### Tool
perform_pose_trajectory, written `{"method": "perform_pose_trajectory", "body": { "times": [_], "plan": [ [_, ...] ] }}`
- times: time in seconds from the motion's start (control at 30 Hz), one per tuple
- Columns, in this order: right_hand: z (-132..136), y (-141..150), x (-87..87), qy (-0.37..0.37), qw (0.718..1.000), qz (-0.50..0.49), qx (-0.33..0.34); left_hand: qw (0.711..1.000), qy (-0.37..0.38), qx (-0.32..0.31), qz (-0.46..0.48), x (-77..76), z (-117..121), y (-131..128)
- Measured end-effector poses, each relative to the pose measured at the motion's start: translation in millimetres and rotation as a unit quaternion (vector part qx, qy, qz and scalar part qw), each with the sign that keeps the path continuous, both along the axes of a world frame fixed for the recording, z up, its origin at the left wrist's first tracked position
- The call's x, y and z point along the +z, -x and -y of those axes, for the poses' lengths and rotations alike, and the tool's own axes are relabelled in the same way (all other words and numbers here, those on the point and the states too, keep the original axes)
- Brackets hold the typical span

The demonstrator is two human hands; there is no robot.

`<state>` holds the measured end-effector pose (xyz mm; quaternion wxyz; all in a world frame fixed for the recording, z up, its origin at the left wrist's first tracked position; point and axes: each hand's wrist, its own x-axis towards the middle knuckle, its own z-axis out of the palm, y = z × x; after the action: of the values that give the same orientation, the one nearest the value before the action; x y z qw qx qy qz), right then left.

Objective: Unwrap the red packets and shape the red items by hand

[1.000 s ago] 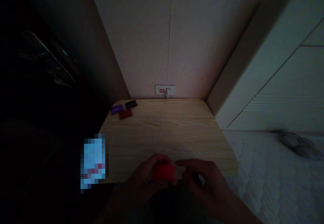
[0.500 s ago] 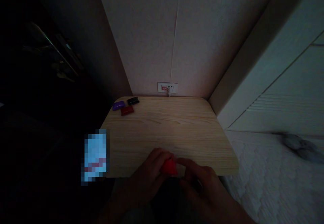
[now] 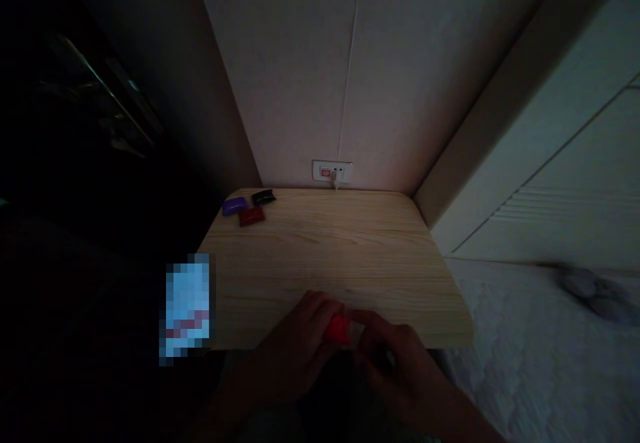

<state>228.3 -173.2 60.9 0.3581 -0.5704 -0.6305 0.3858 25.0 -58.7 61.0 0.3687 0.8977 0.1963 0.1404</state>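
A small bright red packet (image 3: 338, 329) is held above the front edge of the wooden table (image 3: 350, 256). My left hand (image 3: 300, 336) is closed around its left side, fingers over the top and thumb beneath. At its right end, my right hand (image 3: 400, 356) curls in with index finger and thumb, gripping a pale, see-through edge. Dim light hides the exact contact. Far off at the table's back left corner lie a purple packet (image 3: 235, 206), a black packet (image 3: 263, 197) and a dark red packet (image 3: 251, 216), close together.
Behind the table is a wall with a socket (image 3: 332, 171) and a plug in it. A pixelated bright patch (image 3: 187, 309) shows at the left edge. To the right are a pale panel (image 3: 550, 196) and a quilted white surface (image 3: 520, 356) with a grey object (image 3: 595, 289).
Both hands stay over the front edge with the red packet. Less of the red shows now, and it sits slightly further right. The view has shifted a little.
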Motion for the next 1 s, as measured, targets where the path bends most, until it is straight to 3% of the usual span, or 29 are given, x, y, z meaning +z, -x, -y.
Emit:
{"method": "perform_pose_trajectory", "body": {
  "times": [0.3,0.5,0.7,0.87,0.93,1.0],
  "plan": [
    [-6,-3,-6.9,-0.001,0.998,-0.064,-0.017,0.998,0.034,0.047,-0.036,-5.4,0,-5],
    [-9,4,-8.3,-0.107,0.989,-0.026,-0.101,0.993,0.084,0.077,-0.021,2.0,-3,-11],
    [-16,10,-14.3,0.002,0.965,-0.214,-0.149,0.997,0.042,0.054,-0.045,3.3,-3,-12],
    [-20,16,-23.3,0.057,0.938,-0.279,-0.196,0.991,-0.035,0.075,-0.106,4.6,2,-18],
    [-22,19,-23.6,0.104,0.917,-0.329,-0.202,0.983,-0.076,0.082,-0.146,4.6,3,-21],
    [-23,20,-22.9,0.173,0.872,-0.410,-0.202,0.976,-0.117,0.079,-0.167,3.6,4,-24]
  ]
}}
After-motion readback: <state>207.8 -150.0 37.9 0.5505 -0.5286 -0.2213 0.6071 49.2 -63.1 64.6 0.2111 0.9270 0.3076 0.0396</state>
